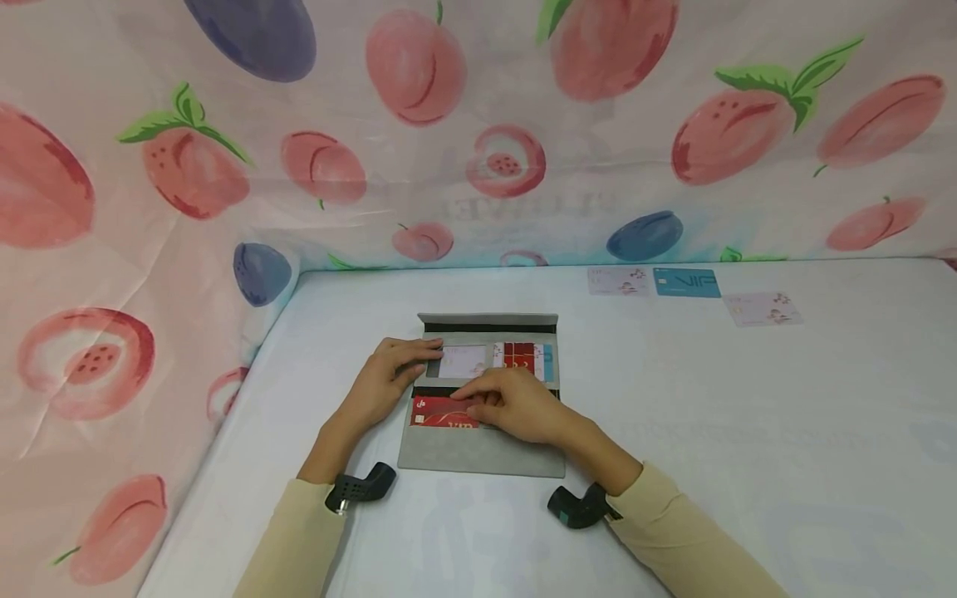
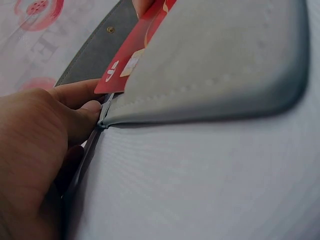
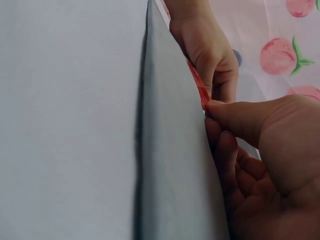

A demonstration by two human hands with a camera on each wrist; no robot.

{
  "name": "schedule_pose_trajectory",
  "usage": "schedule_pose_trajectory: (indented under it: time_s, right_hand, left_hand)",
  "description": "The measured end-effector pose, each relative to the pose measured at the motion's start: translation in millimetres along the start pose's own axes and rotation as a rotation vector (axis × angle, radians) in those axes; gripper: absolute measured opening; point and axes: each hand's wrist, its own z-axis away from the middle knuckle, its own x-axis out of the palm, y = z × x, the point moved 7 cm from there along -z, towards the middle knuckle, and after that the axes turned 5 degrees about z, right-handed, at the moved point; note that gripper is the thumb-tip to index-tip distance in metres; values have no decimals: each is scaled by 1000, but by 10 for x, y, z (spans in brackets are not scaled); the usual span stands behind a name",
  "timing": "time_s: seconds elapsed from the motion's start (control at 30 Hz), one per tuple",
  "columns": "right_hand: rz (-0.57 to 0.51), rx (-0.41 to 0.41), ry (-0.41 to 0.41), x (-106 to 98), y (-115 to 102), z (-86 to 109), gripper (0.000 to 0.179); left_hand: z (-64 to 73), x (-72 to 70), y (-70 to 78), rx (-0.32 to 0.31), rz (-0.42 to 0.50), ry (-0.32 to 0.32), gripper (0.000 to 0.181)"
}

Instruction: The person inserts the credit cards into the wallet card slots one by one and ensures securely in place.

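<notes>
Right grip (image 1: pixel 517 404) pinches red card (image 1: pixel 429 411); left grip (image 1: pixel 383 379) apparently clamps wallet (image 1: pixel 478 453) at ten o'clock. Level alignment should limit snagging.

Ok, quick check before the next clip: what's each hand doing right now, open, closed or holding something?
Left hand: holding the gray wallet at its left edge.
Right hand: pinching the red card.

A white table (image 1: pixel 748 432) carries an unfolded grey wallet (image 1: pixel 482 453) and, farther off to the right, a blue card (image 1: pixel 687 282) (it lies between two pale cards (image 1: pixel 763 310)).
</notes>
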Motion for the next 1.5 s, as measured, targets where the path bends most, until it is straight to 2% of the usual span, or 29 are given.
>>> schedule_pose_trajectory:
  time_s: [0.4, 0.77, 1.0, 1.5]
  right_hand:
    - [88, -55, -36, 33, -67, 5, 23]
    - [64, -91, -58, 51, -77, 12, 23]
    - [57, -90, -78, 53, -76, 18, 25]
    - [44, -80, -97, 60, -47, 17, 25]
  left_hand:
    - [5, -8, 5, 19, 10, 6, 31]
    - [4, -2, 13, 26, 15, 7, 31]
    - [4, 6, -7, 5, 12, 5, 32]
    - [-1, 2, 2, 5, 7, 4, 32]
